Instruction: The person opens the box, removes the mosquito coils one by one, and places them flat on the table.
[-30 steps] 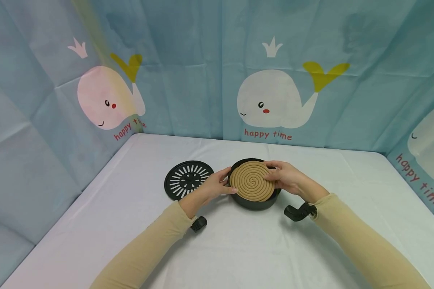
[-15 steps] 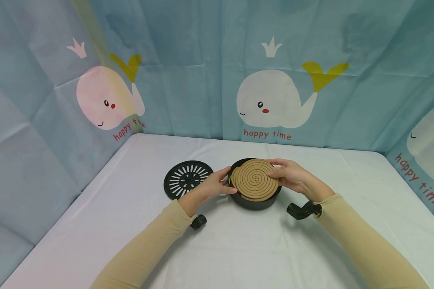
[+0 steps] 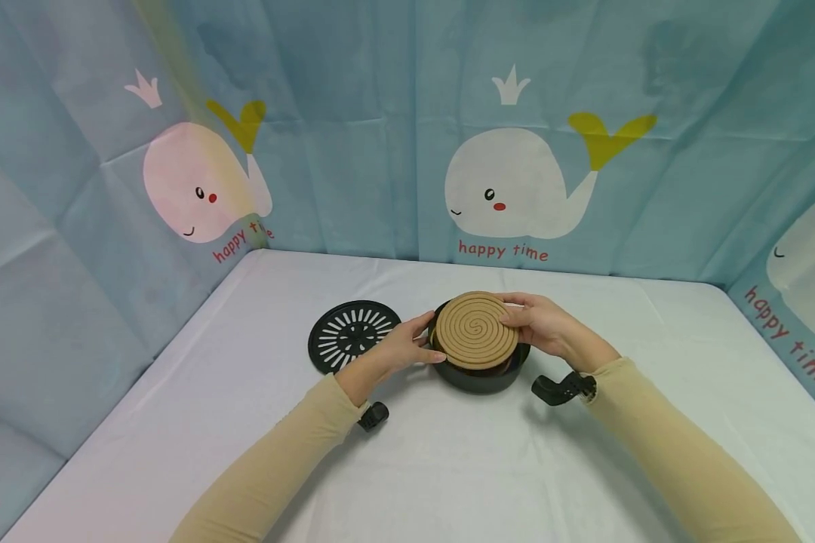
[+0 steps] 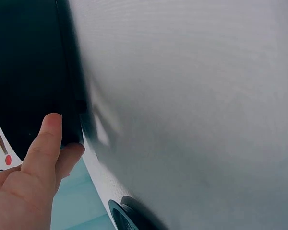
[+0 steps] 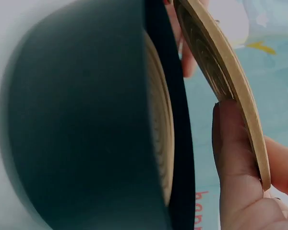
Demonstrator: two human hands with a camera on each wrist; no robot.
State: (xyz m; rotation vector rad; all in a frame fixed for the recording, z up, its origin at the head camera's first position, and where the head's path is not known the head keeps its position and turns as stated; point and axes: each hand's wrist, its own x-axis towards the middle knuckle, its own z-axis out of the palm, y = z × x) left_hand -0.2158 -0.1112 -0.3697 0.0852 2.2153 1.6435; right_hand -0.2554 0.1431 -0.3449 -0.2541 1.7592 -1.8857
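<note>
My right hand (image 3: 546, 326) pinches a tan mosquito coil (image 3: 477, 330) by its right edge, thumb on top and fingers underneath. This coil is tilted just above a round black mosquito coil holder (image 3: 478, 383), apart from it in the right wrist view. Inside the holder lies another tan coil (image 5: 161, 129), partly hidden by the wall. My left hand (image 3: 397, 351) holds the holder's left side, with its fingers (image 4: 44, 148) against the dark outer wall in the left wrist view.
A black slotted lid (image 3: 356, 338) lies flat left of the holder, partly behind my left hand. White cloth (image 3: 448, 475) covers the table. A blue curtain (image 3: 353, 181) with printed whales stands behind and at the sides.
The coil in my right hand has risen out of the holder, shifting right and then slightly back left and farther away. My left hand has stayed on the holder.
</note>
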